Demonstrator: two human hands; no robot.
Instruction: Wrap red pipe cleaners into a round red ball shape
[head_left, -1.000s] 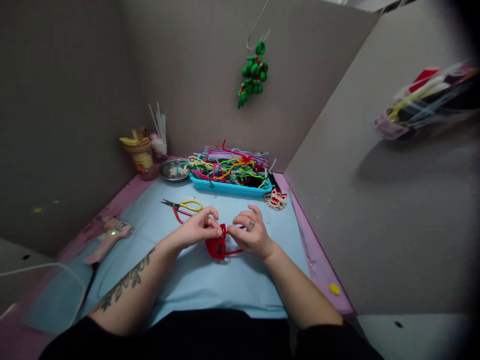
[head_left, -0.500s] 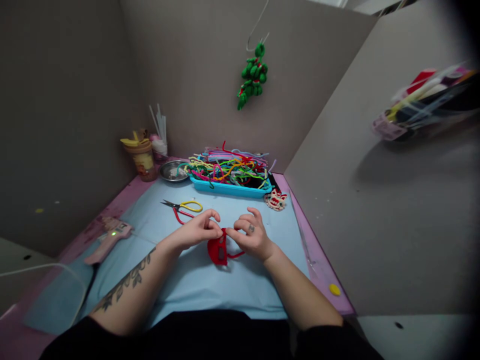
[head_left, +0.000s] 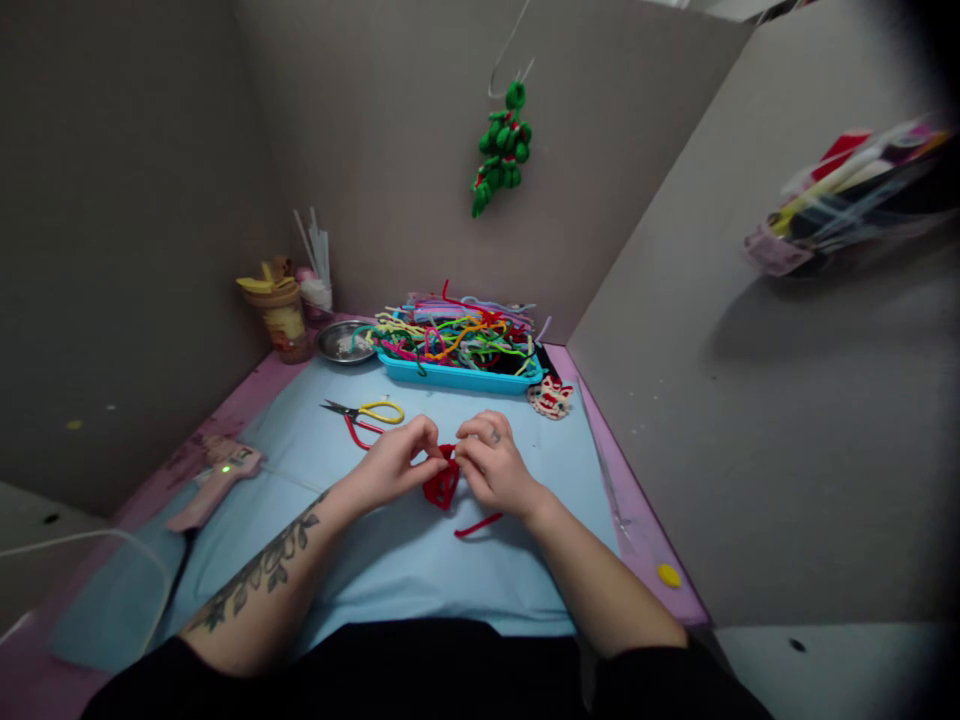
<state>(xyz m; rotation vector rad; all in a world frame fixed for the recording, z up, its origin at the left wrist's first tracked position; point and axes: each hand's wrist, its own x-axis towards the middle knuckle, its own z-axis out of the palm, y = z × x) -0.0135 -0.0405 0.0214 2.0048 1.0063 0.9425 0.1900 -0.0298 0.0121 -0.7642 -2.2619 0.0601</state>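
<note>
A small red pipe-cleaner piece with gaps in it is held up between my two hands over the blue sheet. My left hand pinches its upper left edge between thumb and forefinger. On the other side, my right hand has its fingertips closed at the piece's upper right. A loose red pipe cleaner lies on the sheet below my right hand. Scissors with one yellow and one red handle rest open-bladed just beyond my left hand.
A blue tray heaped with coloured pipe cleaners stands at the back. A pink glue gun, its green light on, lies at left. Also around are a metal dish, a cup, a red-and-white ornament and a yellow disc.
The red piece has turned and risen slightly in my fingers. My right hand's fingers have curled in closer to it, and the loose red pipe cleaner shows more fully.
</note>
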